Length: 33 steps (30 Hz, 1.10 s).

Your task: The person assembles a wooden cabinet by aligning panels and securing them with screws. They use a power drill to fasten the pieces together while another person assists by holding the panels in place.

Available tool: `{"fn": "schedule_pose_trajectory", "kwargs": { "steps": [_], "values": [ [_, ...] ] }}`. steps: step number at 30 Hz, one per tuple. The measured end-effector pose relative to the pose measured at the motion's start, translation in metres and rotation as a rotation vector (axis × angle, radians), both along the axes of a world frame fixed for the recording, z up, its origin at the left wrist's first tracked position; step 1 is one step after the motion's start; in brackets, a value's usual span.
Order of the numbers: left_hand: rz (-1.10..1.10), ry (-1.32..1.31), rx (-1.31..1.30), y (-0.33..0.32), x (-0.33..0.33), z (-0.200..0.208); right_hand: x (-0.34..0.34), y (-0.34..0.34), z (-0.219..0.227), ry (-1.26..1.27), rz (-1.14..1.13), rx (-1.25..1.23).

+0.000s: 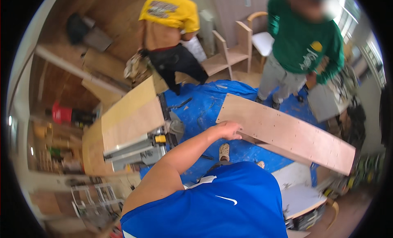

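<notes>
Pale-wood panel (pixel 286 132) slants over blue sheeting (pixel 200 113); left hand (pixel 230 130) grips its left end. Right hand unseen, can't tell its hold. Likely steadier with the right end supported too.

The person's left hand (pixel 230 130) touches the near edge of a long wooden board (pixel 286 133), close to its left end; how firmly the fingers hold is unclear. A blue tarp (pixel 204 111) spreads below. To the left, a pale wooden panel (pixel 133 115) lies just beyond a grey machine (pixel 143 156) with a yellow part. On the far side stand 2 people: 1 in a yellow shirt (pixel 168 12), left of a wooden shelf frame (pixel 233 55), and 1 in a green top (pixel 303 43), to the right.
</notes>
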State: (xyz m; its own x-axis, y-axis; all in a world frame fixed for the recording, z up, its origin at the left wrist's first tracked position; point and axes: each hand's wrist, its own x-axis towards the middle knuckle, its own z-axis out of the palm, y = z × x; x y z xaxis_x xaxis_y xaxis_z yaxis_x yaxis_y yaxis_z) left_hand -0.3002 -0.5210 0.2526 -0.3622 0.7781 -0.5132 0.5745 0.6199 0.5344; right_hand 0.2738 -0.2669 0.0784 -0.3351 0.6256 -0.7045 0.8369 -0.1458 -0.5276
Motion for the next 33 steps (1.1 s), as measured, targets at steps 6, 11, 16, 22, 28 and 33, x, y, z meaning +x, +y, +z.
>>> {"fn": "schedule_pose_trajectory", "kwargs": {
  "steps": [6,11,16,22,28,33],
  "values": [
    [0.419,0.010,-0.003,-0.054,0.082,-0.023,-0.128,0.204,0.048,0.296,0.225,0.156],
    [0.794,0.013,-0.051,-0.101,0.164,-0.072,-0.274,0.226,0.095,0.486,0.641,0.183],
    [0.937,-0.045,-0.181,-0.154,0.266,-0.134,-0.361,0.166,0.107,0.615,0.914,0.118],
    [1.096,-0.132,-0.310,-0.196,0.405,-0.222,-0.392,0.142,0.076,0.519,1.135,0.082],
    [1.315,-0.417,-0.370,-0.204,0.439,-0.243,-0.378,0.150,0.045,0.452,1.211,0.149],
    [1.329,-0.215,-0.250,-0.208,0.377,-0.226,-0.380,0.167,0.023,0.436,1.185,0.163]
  ]
}}
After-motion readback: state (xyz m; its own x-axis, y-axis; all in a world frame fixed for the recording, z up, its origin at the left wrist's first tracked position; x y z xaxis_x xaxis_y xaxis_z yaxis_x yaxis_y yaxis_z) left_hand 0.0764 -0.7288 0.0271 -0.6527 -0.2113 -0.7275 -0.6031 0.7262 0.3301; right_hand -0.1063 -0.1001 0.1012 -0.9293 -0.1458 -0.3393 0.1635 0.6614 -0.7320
